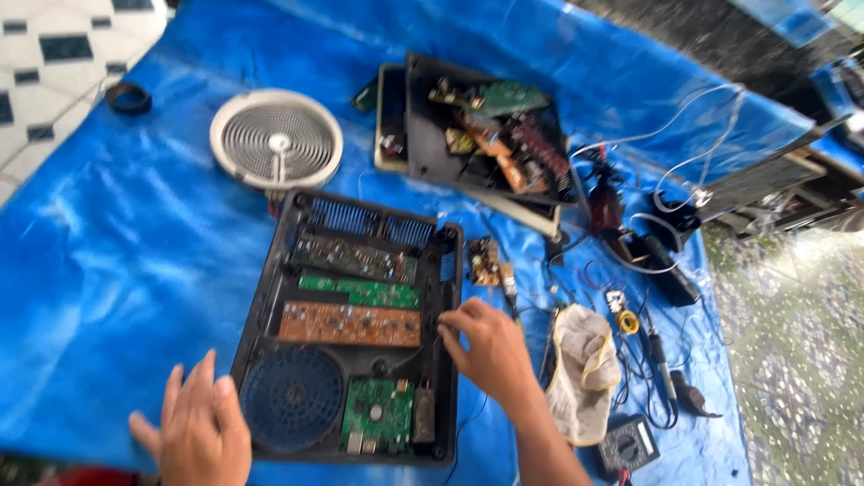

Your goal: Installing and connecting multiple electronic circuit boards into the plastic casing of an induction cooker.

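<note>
A black plastic appliance base (270,297) lies open on a blue tarp, holding several circuit boards: a dark one at the top, a green one (360,291), a brown one (349,324) and a small green one (376,414), plus a round fan grille (291,398). My left hand (193,427) hovers flat at the base's near-left corner, fingers spread, holding nothing. My right hand (486,346) rests at the base's right edge, fingertips touching the rim next to the brown board.
A round white heating coil (276,139) lies behind the base. A second opened black housing (486,135) with boards sits at the back. To the right are a cloth (583,373), a multimeter (628,445), a soldering iron (661,369), wires and a small loose board (484,261).
</note>
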